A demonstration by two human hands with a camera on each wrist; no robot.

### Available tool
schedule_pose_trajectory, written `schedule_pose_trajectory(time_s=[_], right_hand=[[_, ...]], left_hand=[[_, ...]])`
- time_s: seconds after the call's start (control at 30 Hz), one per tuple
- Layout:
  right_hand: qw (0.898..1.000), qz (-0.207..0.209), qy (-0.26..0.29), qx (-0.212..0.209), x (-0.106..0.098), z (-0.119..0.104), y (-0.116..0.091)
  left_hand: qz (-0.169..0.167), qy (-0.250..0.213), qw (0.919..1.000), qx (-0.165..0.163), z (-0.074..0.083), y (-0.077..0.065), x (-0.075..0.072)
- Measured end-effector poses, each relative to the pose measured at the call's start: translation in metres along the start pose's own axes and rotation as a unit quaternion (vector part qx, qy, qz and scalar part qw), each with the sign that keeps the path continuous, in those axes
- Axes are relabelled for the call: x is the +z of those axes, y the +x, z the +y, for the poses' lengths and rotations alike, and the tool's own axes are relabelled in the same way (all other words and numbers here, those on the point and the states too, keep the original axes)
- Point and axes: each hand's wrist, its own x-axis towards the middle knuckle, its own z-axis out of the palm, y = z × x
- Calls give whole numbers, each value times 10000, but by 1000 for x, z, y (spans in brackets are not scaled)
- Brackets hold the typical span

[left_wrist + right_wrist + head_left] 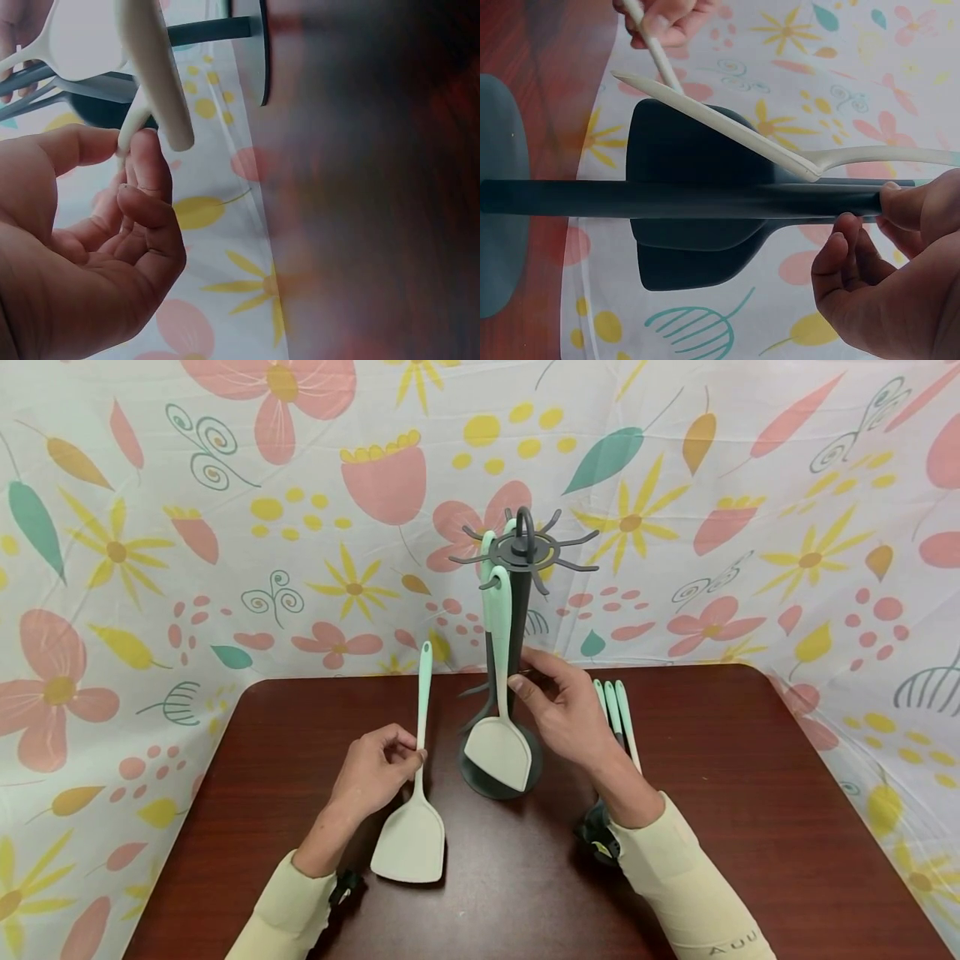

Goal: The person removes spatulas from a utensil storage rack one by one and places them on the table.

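Note:
My left hand (378, 772) pinches a cream turner (408, 847) with a mint handle at its neck, the wide blade toward me. In the left wrist view its thumb and fingertips meet on the thin shaft. A dark grey utensil stand (517, 627) with a ring of hooks stands upright at the middle of the table. My right hand (562, 710) grips the stand's post, thumb on one side and fingers on the other, as the right wrist view shows. Another cream turner (498, 752) hangs from a front hook. Dark turners (705, 142) hang behind it.
Several mint-handled utensils (615, 706) lie on the table to the right, partly hidden by my right forearm. The brown table (247, 827) ends in front of a flower-printed cloth (645, 610). The stand's hooks (577, 539) stick out on all sides.

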Motion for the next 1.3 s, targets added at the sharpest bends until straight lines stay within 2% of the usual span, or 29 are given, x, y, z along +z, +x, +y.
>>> schedule_pose_trajectory(time_s=[0.3,0.7,0.9,1.3], right_hand=[[10000,-19,-27,30,0,0,0],[9999,2,-66,96,0,2,1],[9999,-18,-63,86,0,2,1],[9999,-22,-66,97,0,1,1]], left_hand=[[-179,129,9995,-224,-5,1,5],[-489,101,9979,-407,-21,7,14],[-506,211,9976,-415,-29,11,18],[-571,199,9973,-410,-31,12,20]])
